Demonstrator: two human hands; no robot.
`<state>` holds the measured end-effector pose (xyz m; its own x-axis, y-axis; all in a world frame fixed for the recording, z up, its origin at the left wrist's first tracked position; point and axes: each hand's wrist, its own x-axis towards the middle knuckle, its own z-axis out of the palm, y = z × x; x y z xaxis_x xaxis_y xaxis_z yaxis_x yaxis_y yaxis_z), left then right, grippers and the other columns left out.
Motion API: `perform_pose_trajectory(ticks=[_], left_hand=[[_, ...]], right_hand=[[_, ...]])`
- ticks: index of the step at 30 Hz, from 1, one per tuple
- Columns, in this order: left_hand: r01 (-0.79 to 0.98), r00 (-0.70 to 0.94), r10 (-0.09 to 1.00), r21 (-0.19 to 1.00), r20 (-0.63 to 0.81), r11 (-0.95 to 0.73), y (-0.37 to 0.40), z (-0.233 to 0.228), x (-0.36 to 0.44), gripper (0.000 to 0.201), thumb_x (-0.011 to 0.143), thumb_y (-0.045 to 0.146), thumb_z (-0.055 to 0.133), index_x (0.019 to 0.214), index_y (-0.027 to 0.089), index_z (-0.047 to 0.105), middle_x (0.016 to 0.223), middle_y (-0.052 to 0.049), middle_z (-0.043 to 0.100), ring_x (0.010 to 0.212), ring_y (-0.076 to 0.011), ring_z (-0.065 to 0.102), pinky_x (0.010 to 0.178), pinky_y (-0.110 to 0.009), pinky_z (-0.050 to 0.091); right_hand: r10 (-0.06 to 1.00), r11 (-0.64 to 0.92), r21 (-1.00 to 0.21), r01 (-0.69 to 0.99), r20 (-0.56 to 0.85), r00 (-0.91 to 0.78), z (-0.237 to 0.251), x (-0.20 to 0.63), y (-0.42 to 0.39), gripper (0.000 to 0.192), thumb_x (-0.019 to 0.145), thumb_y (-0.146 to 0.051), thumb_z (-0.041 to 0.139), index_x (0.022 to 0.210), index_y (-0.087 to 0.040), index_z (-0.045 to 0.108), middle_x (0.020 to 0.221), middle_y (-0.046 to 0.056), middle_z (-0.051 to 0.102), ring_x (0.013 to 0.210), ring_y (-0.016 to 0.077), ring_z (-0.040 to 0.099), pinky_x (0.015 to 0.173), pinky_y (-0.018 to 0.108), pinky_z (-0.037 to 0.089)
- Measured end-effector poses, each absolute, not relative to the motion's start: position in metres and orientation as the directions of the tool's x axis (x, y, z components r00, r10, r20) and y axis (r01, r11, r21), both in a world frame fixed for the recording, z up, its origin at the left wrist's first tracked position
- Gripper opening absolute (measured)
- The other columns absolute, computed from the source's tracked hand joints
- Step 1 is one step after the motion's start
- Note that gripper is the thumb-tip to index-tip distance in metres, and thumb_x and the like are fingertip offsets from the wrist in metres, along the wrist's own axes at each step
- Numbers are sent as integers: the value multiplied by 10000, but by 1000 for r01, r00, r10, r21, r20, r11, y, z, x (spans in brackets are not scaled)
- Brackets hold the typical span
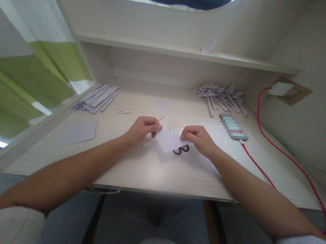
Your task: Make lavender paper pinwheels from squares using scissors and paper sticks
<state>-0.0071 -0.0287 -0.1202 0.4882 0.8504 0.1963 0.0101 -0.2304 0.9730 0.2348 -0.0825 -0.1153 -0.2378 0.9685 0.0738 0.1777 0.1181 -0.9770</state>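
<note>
A small pale lilac paper square [169, 140] is held just above the desk between both hands. My left hand [142, 128] pinches its left corner, and my right hand [197, 137] pinches its right edge. Under the paper lie scissors with black handles [181, 149], mostly hidden. A thin white stick [160, 118] pokes out beyond my left fingers.
Rolled paper sticks [97, 98] lie in a bundle at the back left, finished paper pinwheels [220, 97] at the back right. A flat sheet [77, 132] lies left, another square [162, 105] farther back. A phone [233, 127] with a red cable [273, 144] sits right.
</note>
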Motion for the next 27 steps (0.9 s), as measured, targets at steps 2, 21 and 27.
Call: perform_pose_trajectory(ticks=[2,21,27], left_hand=[[24,506,843,974,184,-226,-30,-120,-6,271,765,353,702,613,136,646,548,7,564,550,-102,494,568,-234,366],[54,591,803,990,72,-129,-39,-116,-3,248,758,336,739,656,126,655,543,16,558,490,-75,486,470,-190,351],[-8,624,769,985,142,-175,-38,-111,-3,138,717,248,744,782,129,720,710,-24,661,616,-106,567,572,-216,442]], right_hand=[[965,127,-968,218,70,-251,-116,234,-84,158,742,-287,673,636,-170,679,549,-21,573,521,113,468,517,249,329],[953,53,-974,219,-17,-304,-115,227,-90,194,777,-352,707,739,-162,706,579,-21,586,505,93,479,475,231,301],[947,29,-969,245,-52,-317,-118,229,-87,186,769,-344,703,751,-160,717,585,-23,589,504,91,469,478,230,285]])
